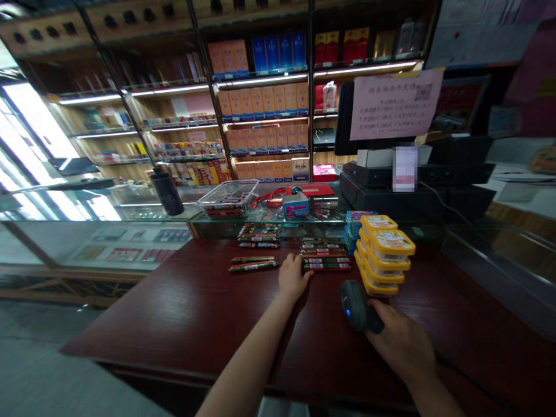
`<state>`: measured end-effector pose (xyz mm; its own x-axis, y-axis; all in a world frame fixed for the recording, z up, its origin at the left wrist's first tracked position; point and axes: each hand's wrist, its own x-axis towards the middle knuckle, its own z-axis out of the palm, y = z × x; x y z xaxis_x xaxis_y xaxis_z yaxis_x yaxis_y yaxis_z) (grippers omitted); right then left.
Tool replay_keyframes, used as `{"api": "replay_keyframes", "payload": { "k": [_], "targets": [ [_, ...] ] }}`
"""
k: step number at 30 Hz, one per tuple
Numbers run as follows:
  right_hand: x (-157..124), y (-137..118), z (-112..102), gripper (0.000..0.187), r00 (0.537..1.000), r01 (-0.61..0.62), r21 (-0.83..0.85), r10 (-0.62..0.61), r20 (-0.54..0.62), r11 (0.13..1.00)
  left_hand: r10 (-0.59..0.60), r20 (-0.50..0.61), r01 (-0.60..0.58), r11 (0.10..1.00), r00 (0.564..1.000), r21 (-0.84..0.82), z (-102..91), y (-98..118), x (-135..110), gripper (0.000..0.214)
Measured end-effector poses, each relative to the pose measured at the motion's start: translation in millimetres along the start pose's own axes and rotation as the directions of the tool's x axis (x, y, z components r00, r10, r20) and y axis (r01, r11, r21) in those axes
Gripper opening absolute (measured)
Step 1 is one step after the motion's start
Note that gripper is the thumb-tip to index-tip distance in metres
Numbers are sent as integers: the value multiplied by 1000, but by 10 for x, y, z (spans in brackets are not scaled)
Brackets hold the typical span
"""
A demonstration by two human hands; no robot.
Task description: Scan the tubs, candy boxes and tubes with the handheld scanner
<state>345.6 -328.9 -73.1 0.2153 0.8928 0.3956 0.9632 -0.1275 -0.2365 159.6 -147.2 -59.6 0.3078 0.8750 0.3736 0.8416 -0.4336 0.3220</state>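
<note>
My right hand [402,339] is closed around the handle of a dark barcode scanner [355,306], which shows a small blue light and has its head over the table. My left hand [293,277] rests at the left end of a row of slim stick-shaped packets [326,264], thumb and fingers apart. Its fingertips seem to touch the packet ends. To the left of that hand lie a few similar packets [254,264], with another group of packets [259,236] behind them. Just beyond the scanner stand stacked yellow-lidded tubs [384,255].
Blue packs [354,231] sit behind the tubs. On the glass counter are a clear plastic bin [228,197] of packets, a small blue box [296,206] and a black bottle [167,192]. A monitor [345,121] bearing a pink sign stands at right. The scanner cable [469,379] trails right across the dark-red table [195,313].
</note>
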Motion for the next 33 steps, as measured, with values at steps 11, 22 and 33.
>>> {"api": "replay_keyframes", "payload": {
  "k": [11, 22, 33],
  "targets": [
    [-87, 30, 45, 29, 996, 76, -41, -78, -49, 996, -173, -154, 200, 963, 973, 180, -549, -908, -314, 24],
    [-91, 12, 61, 28, 994, 96, -80, -100, -52, 992, -455, -187, 483, 863, 871, 148, -595, -1157, -288, 28],
    [-27, -279, -168, 27, 988, -106, 129, 90, 126, 986, -257, -52, 262, 955, 965, 139, -593, -925, -384, 22]
  ]
}}
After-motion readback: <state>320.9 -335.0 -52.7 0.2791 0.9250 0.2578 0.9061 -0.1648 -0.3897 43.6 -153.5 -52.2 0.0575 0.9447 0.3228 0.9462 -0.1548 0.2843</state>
